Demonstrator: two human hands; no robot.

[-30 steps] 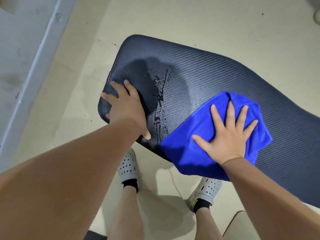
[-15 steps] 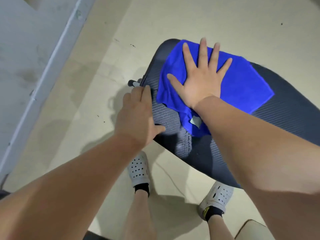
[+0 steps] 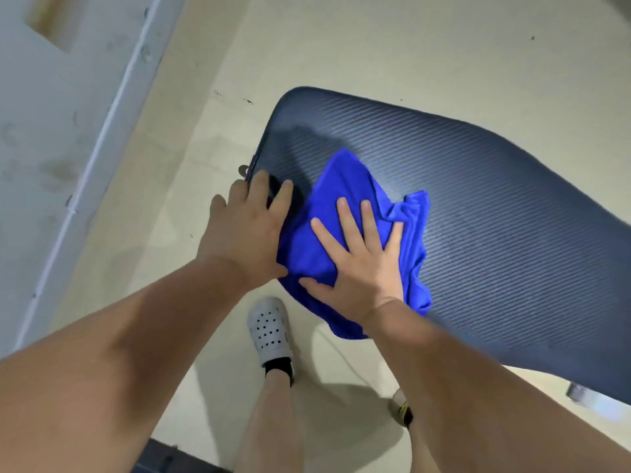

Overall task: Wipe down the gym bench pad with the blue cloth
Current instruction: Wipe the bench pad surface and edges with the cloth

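Note:
The dark ribbed gym bench pad (image 3: 495, 240) runs from the middle of the view out to the right. A crumpled blue cloth (image 3: 345, 186) lies on its near left corner and hangs over the front edge. My right hand (image 3: 358, 254) presses flat on the cloth, fingers spread. My left hand (image 3: 246, 230) grips the pad's left end beside the cloth, fingers curled over the edge.
The floor (image 3: 375, 46) is pale beige. A grey wall with a light skirting strip (image 3: 99, 158) runs along the left. My legs and a white perforated clog (image 3: 269, 329) stand under the pad's near edge. A small metal bench part (image 3: 577, 392) shows at lower right.
My right hand has dragged the cloth from the far left end of the pad back to the near edge, bunching it. The left hand stays on the pad's end.

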